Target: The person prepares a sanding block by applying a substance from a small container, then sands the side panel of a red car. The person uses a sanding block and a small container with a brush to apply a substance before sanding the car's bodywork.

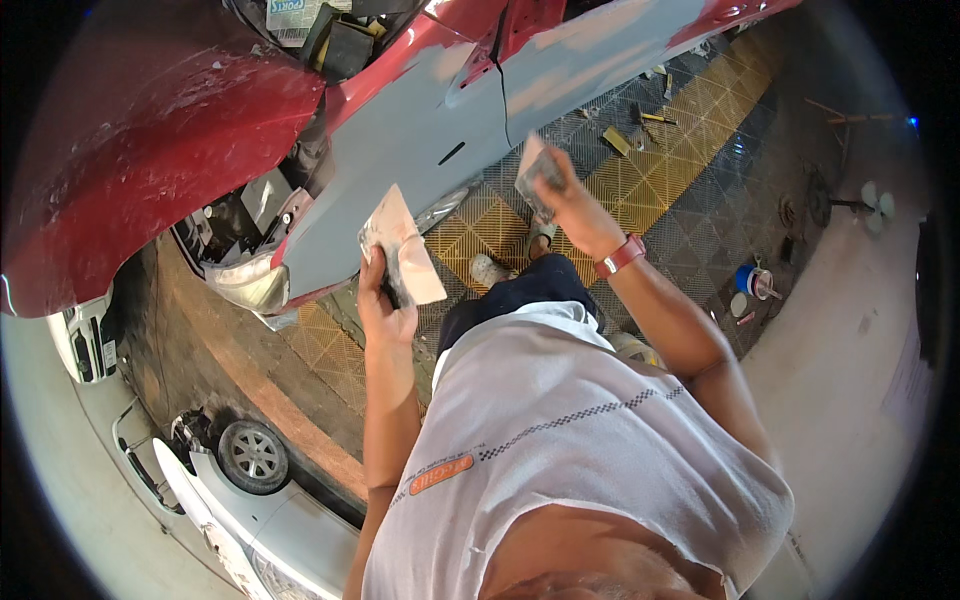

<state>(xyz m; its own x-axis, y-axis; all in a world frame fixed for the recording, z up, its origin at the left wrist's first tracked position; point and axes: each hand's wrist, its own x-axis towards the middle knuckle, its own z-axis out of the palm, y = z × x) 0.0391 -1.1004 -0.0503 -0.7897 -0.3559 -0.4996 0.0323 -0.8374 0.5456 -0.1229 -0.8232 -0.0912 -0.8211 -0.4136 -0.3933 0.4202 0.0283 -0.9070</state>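
Note:
My left hand (386,318) is closed around the lower edge of a flat putty board (425,282) smeared with pale peach putty, held tilted in front of my waist. To its right, my right hand (580,210) is raised with its fingers closed on a putty spreader (536,172), grey with a pale peach face; motion blurs it slightly. The two tools are apart. Beyond them stands a red car's side panel (400,140), largely grey, with peach patches farther along. Neither tool visibly touches the panel.
The red hood (190,150) rises at the left, beside an open headlight area (250,215). On the tiled floor lie a yellow block (616,141) and a hammer-like tool (655,119). A blue-and-white container (755,282) and a fan (876,206) stand right. A silver car (285,530) is lower left.

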